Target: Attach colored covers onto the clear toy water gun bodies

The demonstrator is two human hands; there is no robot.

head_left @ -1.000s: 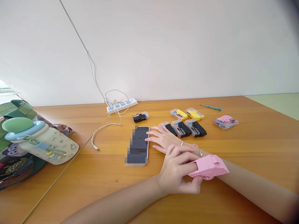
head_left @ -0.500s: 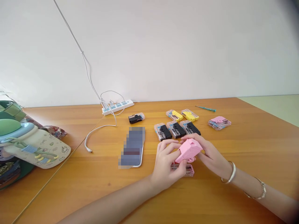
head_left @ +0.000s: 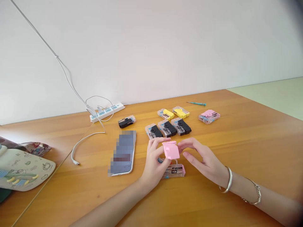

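Inspection at this moment: the left hand [head_left: 153, 159] is closed on a pink toy water gun [head_left: 170, 150], held just clear of the tabletop and to the right of the smartphone [head_left: 123, 154], whose screen is obscured. The right hand [head_left: 201, 159] is apart from the left, its fingers spread and extended toward the gun. Whether they make contact cannot be confirmed. Directly below the gun, a clear blister pack marked MINI WATER GUN [head_left: 174, 171] lies on the wooden table [head_left: 224, 148], also right of the smartphone.

Beyond the smartphone, to the far right, are three black gun packs [head_left: 167, 128], two yellow gun packs [head_left: 173, 112], a pink gun pack [head_left: 209, 116] and a teal screwdriver [head_left: 196, 103]. A small black gun pack [head_left: 127, 121] lies just above the smartphone.

Risks noted: the one-handed grip may let the gun slip and fall onto the blister pack. Any sideways sweep of the hands could disturb the black gun packs, which lie close by. A dropped part could also slide toward the smartphone.
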